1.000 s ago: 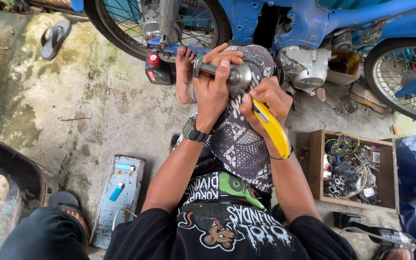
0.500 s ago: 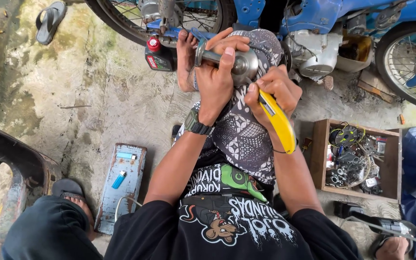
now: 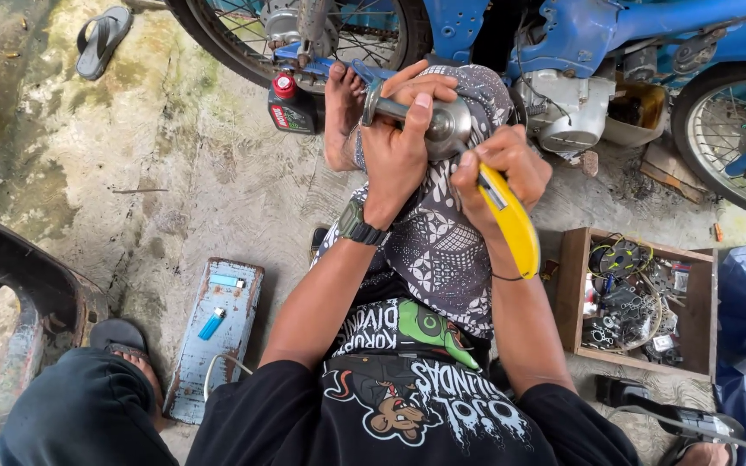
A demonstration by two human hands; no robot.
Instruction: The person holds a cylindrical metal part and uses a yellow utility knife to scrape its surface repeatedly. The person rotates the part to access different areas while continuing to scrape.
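Metal part [image 3: 442, 123] clamped in left hand [image 3: 401, 147] grip; right hand [image 3: 501, 168] grip closed on yellow knife [image 3: 511, 223] just beside.

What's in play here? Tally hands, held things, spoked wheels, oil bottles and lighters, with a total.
left hand, right hand: 2
metal part, in the left hand: 1
yellow cutter, in the right hand: 1
spoked wheels: 2
oil bottle: 1
blue lighter: 1
Total: 8
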